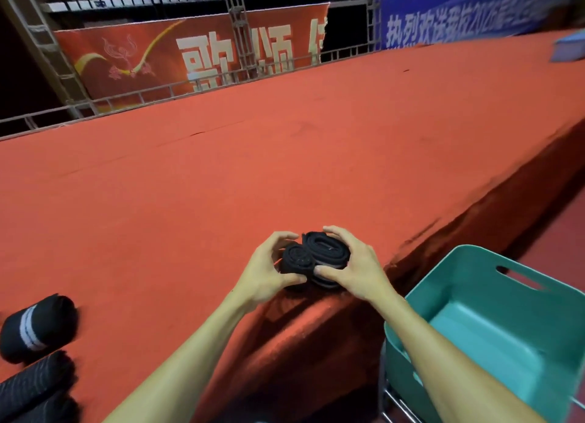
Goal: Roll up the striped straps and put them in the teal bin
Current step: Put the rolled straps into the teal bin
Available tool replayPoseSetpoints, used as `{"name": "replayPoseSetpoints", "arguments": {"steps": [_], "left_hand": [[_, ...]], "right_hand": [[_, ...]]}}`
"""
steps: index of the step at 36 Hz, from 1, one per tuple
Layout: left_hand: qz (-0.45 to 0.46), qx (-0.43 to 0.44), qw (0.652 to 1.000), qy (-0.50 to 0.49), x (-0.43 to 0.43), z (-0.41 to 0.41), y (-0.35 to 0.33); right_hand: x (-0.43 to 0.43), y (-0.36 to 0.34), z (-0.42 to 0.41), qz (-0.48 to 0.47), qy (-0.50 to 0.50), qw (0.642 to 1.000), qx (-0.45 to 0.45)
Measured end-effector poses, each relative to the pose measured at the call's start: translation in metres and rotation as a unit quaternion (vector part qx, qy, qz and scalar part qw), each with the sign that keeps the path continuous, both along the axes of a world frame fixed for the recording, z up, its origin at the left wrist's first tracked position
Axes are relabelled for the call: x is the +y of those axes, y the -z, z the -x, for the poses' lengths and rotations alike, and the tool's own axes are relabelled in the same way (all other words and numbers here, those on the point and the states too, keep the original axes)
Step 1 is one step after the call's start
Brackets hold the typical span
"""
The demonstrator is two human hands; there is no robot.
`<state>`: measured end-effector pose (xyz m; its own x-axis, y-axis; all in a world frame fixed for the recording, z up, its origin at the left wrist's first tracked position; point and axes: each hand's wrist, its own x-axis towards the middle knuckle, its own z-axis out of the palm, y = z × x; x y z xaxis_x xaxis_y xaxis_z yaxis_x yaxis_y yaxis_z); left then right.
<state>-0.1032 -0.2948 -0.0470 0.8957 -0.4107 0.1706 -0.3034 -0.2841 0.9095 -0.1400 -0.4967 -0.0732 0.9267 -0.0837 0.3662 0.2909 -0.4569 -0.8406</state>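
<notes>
Two black rolled straps stand side by side near the front edge of the red-carpeted stage (285, 156). The smaller roll (297, 260) is on the left and the larger roll (327, 252) on the right. My left hand (269, 272) curls round the smaller roll from the left. My right hand (354, 267) grips the larger roll from the right, thumb at its front. The teal bin (493, 324) stands lower right, below the stage edge, and looks empty.
At the lower left lie another rolled black strap with white stripes (36, 327) and dark striped straps (34, 388). A blue-grey box (568, 47) sits far right on the stage. Metal railing and banners line the back edge.
</notes>
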Motion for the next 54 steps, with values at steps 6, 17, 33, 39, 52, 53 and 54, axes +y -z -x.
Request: {"name": "replayPoseSetpoints", "arguments": {"steps": [6, 17, 33, 39, 52, 53, 54], "left_hand": [[0.013, -0.007, 0.999, 0.040, -0.047, -0.007, 0.000], [0.026, 0.003, 0.991, 0.135, -0.152, 0.002, 0.019], [-0.048, 0.018, 0.977, 0.209, -0.219, 0.024, 0.085], [-0.065, 0.002, 0.974, 0.218, -0.217, 0.018, 0.094], [-0.102, -0.008, 0.970, 0.219, -0.207, 0.009, 0.105], [-0.102, -0.011, 0.970, 0.219, -0.208, 0.010, 0.105], [-0.102, -0.015, 0.970, 0.220, -0.209, 0.009, 0.105]], "right_hand": [[-0.035, 0.006, 0.012, -0.009, 0.088, 0.996, -0.031], [-0.120, 0.026, 0.055, -0.011, 0.265, 0.963, -0.035], [-0.177, 0.102, 0.083, -0.077, 0.427, 0.896, 0.092], [-0.175, 0.121, 0.071, -0.073, 0.474, 0.862, 0.165], [-0.167, 0.168, 0.041, -0.121, 0.510, 0.814, 0.248], [-0.166, 0.172, 0.039, -0.126, 0.511, 0.812, 0.250], [-0.166, 0.175, 0.037, -0.131, 0.513, 0.810, 0.252]]}}
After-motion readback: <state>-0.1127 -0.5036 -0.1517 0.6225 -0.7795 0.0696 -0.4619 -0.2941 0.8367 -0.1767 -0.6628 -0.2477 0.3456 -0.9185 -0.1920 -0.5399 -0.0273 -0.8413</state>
